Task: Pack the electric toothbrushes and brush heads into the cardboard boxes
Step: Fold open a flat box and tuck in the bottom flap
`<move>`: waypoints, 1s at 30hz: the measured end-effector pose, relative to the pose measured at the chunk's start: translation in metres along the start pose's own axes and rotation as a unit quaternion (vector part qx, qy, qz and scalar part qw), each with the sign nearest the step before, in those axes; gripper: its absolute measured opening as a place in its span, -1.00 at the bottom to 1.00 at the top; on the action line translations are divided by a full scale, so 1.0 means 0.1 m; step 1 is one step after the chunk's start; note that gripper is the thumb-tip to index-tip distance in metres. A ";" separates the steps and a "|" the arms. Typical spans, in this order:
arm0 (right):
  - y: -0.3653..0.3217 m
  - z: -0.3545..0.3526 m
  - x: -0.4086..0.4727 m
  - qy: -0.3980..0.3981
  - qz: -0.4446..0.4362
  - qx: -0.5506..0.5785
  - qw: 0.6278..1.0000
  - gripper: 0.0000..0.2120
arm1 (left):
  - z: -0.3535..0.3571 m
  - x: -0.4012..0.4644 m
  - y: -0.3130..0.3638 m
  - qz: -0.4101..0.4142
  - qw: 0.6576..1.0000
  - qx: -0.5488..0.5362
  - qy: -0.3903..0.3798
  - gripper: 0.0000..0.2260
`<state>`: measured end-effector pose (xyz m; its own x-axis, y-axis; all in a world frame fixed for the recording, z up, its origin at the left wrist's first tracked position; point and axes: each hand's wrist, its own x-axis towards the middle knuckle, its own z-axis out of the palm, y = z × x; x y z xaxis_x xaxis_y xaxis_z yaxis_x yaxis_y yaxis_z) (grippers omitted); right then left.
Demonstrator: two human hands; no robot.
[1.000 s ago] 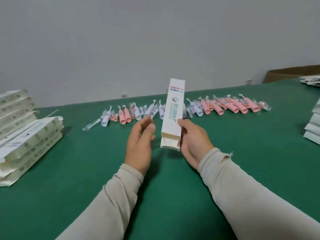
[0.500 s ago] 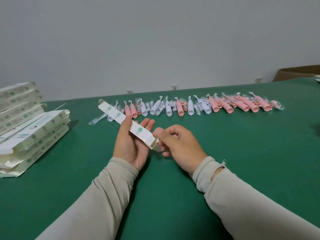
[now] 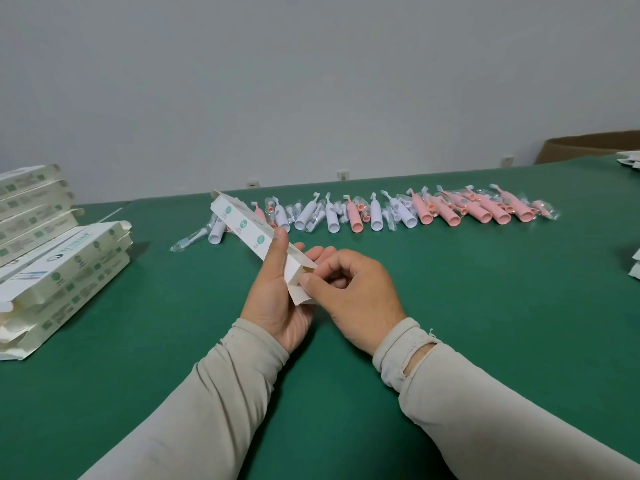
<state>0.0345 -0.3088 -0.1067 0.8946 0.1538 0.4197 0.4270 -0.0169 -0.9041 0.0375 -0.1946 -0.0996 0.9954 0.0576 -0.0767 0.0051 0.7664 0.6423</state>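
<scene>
Long beige sleeves (image 3: 221,393), right cuff (image 3: 405,348) apparently torn

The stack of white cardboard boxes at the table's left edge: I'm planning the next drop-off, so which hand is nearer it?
Left. The left hand lies right of the stack; the right hand lies farther right.

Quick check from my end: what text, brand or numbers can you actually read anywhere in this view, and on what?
Nothing reads clearly.
Held box: three green round icons with small print beneath, too small to read.
Stacked boxes on the left: a slanted logo on the top panel and green label patches on the sides, all blurred.
Toothbrushes: no markings visible.
Brown carton at far right: no print visible.
</scene>
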 end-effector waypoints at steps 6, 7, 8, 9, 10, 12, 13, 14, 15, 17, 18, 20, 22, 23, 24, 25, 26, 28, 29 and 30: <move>-0.01 0.00 -0.01 0.014 -0.013 -0.009 1.000 -0.81 | 0.01 -0.02 0.01 -0.011 1.000 -0.001 -0.023 -0.35; -0.01 0.00 -0.01 0.013 -0.016 -0.009 1.000 -0.81 | 0.01 -0.03 0.00 -0.013 1.000 0.001 -0.024 -0.36; -0.02 -0.01 -0.01 0.012 -0.017 -0.009 1.000 -0.81 | 0.02 -0.03 0.01 -0.013 1.000 0.005 -0.024 -0.37; -0.04 -0.01 -0.01 0.009 -0.016 -0.008 1.000 -0.81 | 0.03 -0.04 0.01 -0.013 1.000 0.007 -0.025 -0.37; -0.05 -0.02 0.00 0.004 -0.015 -0.009 1.000 -0.82 | 0.03 -0.04 0.03 -0.013 1.000 0.008 -0.026 -0.35; -0.07 -0.04 0.01 -0.016 -0.022 -0.009 1.000 -0.84 | 0.03 -0.03 0.07 -0.004 1.000 0.002 -0.028 -0.25; -0.09 -0.05 0.01 -0.035 -0.035 -0.008 0.999 -0.85 | 0.02 -0.02 0.10 0.002 1.000 -0.004 -0.026 -0.18; -0.10 -0.07 0.00 -0.060 -0.053 -0.020 0.997 -0.83 | 0.02 -0.02 0.12 0.006 1.000 -0.010 -0.021 -0.13; -0.11 -0.08 0.00 -0.083 -0.076 -0.056 0.992 -0.79 | 0.01 -0.02 0.14 0.007 1.000 -0.014 -0.016 -0.09; -0.10 -0.10 -0.01 -0.108 -0.139 -0.176 0.969 -0.72 | 0.01 -0.03 0.16 0.012 1.000 -0.022 -0.013 -0.08; -0.09 -0.10 0.00 -0.103 -0.168 -0.221 0.955 -0.71 | 0.01 -0.03 0.16 0.015 0.999 -0.029 -0.012 -0.12; -0.09 -0.09 0.01 -0.074 -0.199 -0.250 0.945 -0.75 | 0.00 -0.02 0.14 0.015 0.999 -0.048 -0.019 -0.28; -0.08 -0.09 0.02 -0.047 -0.208 -0.238 0.948 -0.81 | 0.01 -0.02 0.12 0.013 0.998 -0.055 -0.032 -0.38; -0.07 -0.10 0.02 -0.040 -0.210 -0.229 0.950 -0.84 | 0.02 -0.02 0.11 0.014 0.998 -0.056 -0.039 -0.37; -0.06 -0.11 0.02 -0.036 -0.210 -0.220 0.952 -0.87 | 0.02 -0.02 0.11 0.018 0.997 -0.058 -0.044 -0.35; -0.05 -0.11 0.02 -0.033 -0.208 -0.214 0.954 -0.90 | 0.02 -0.01 0.10 0.022 0.997 -0.061 -0.047 -0.33; -0.04 -0.11 0.03 -0.030 -0.205 -0.211 0.955 -0.91 | 0.01 0.00 0.10 0.025 0.996 -0.065 -0.050 -0.32; -0.03 -0.10 0.03 -0.021 -0.202 -0.209 0.957 -0.92 | 0.00 0.01 0.09 0.023 0.996 -0.062 -0.059 -0.40; -0.03 -0.10 0.03 -0.016 -0.201 -0.209 0.957 -0.92 | 0.00 0.02 0.08 0.019 0.996 -0.059 -0.064 -0.45; -0.03 -0.11 0.04 -0.013 -0.200 -0.210 0.957 -0.91 | -0.01 0.02 0.07 0.017 0.996 -0.057 -0.066 -0.50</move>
<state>0.0378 -0.3188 -0.1014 0.6464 0.2556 0.7189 0.7555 -0.3457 -0.5565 0.0391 -0.1886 -0.0961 0.9988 0.0054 0.0490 -0.0315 0.8341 0.5507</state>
